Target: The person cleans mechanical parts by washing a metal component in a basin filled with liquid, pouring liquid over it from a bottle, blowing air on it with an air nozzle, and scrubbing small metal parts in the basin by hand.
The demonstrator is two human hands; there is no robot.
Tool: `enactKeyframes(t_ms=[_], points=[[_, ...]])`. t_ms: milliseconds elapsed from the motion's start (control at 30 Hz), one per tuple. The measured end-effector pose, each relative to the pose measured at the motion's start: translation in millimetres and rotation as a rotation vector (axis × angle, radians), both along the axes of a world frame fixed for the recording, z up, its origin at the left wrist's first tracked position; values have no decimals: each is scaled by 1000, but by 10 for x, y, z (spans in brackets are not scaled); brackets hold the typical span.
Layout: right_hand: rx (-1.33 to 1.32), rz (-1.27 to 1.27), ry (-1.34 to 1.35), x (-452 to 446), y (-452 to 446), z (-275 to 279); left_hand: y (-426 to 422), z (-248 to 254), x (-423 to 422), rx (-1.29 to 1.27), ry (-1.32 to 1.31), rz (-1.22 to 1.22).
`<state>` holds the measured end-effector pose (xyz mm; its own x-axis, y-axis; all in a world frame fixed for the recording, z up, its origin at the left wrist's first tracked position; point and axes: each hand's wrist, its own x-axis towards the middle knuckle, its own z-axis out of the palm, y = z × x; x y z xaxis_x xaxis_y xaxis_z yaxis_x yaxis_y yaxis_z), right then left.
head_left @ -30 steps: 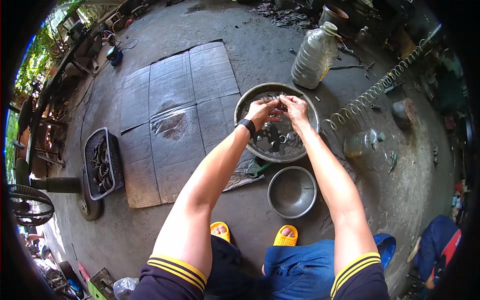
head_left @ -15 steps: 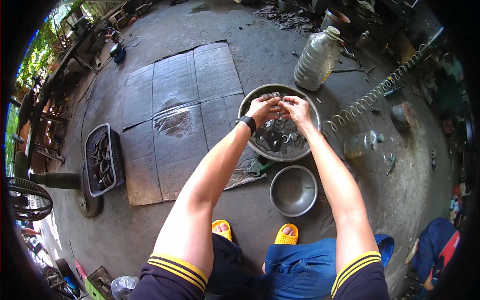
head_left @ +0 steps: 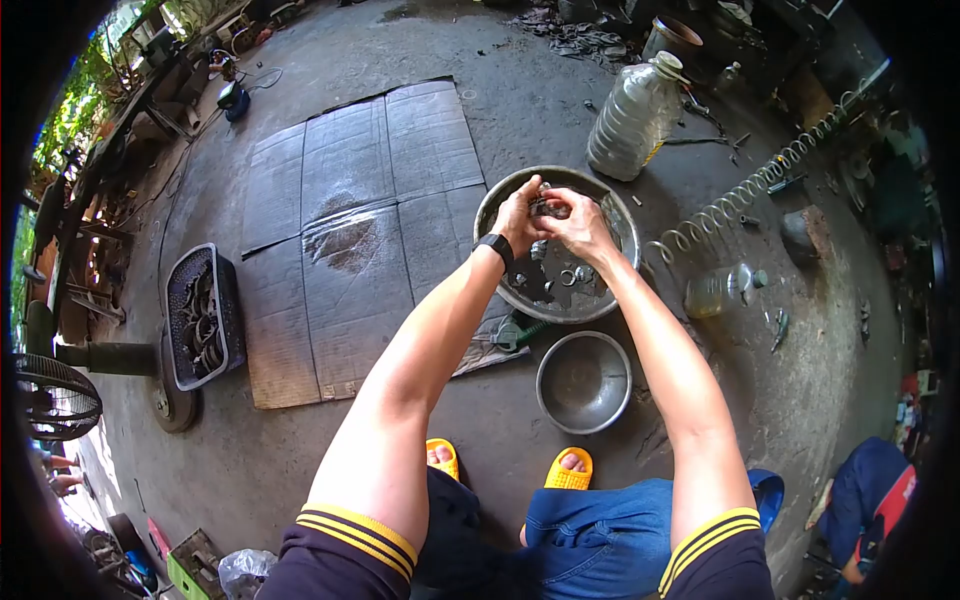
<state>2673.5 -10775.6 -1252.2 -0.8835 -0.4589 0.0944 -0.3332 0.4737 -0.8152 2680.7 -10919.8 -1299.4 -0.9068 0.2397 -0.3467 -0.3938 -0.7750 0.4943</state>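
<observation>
Both hands are together above a round metal basin (head_left: pixel 488 212) with dark liquid and several small metal parts in it. My left hand (head_left: pixel 516 219), with a black band on the wrist, is closed around a small shiny metal part (head_left: pixel 547 190). Fingers of my right hand (head_left: pixel 582 226) are bent against the same part from the other side. Much of the part is hidden by the fingers, so its exact kind cannot be made out. A metal ring (head_left: pixel 568 277) lies in the basin below the hands.
An empty metal bowl (head_left: pixel 584 382) stands nearer my feet. Flattened cardboard (head_left: pixel 350 240) covers the floor to the left, beside a black basket (head_left: pixel 207 318) of metal parts. A large plastic bottle (head_left: pixel 632 120), a coil spring (head_left: pixel 745 193) and a lying bottle (head_left: pixel 718 291) are right.
My hands have drawn closer together and shifted slightly left over the basin. The right hand's fingers now overlap the left hand's fingers around the part.
</observation>
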Motion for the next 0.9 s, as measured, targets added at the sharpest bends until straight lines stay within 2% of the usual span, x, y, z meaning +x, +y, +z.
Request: enactKeyframes(t_ms=[100, 133, 167, 233, 267, 367, 433, 467, 533, 633, 700, 767, 833, 900], points=[[-129, 18, 65, -25, -20, 95, 19, -54, -19, -61, 3, 45], [-75, -108, 77, -48, 0, 126, 41, -44, 7, -107, -21, 67], [-242, -152, -57, -28, 17, 247, 35, -73, 11, -150, -46, 72], [-137, -310, 39, -198, 193, 4, 29, -128, 10, -193, -75, 100], [-14, -263, 172, -286, 323, -254, 6, -116, 26, -174, -82, 89], [541, -1, 7, -1, 544, -773, -68, -171, 23, -199, -79, 48], [899, 56, -183, 321, 401, -519, -88, -244, 20, -178, -67, 52], [979, 92, -204, 329, 347, -595, -103, -252, 25, -151, -56, 64], [946, 35, -195, 275, 320, -688, -129, -261, 18, -95, -112, 52], [809, -140, -40, 196, 331, -1241, -137, -329, -21, -34, -165, 33], [781, -141, -23, 266, 219, -1128, -113, -339, -14, -157, -236, 39], [744, -102, -34, 316, 183, -1050, -113, -446, -32, -108, -220, 12], [771, -94, -1, 265, 250, -1239, -71, -564, -90, -132, -149, 64], [686, -156, 9, 218, 305, -1312, -46, -587, -125, -122, -160, 76]])
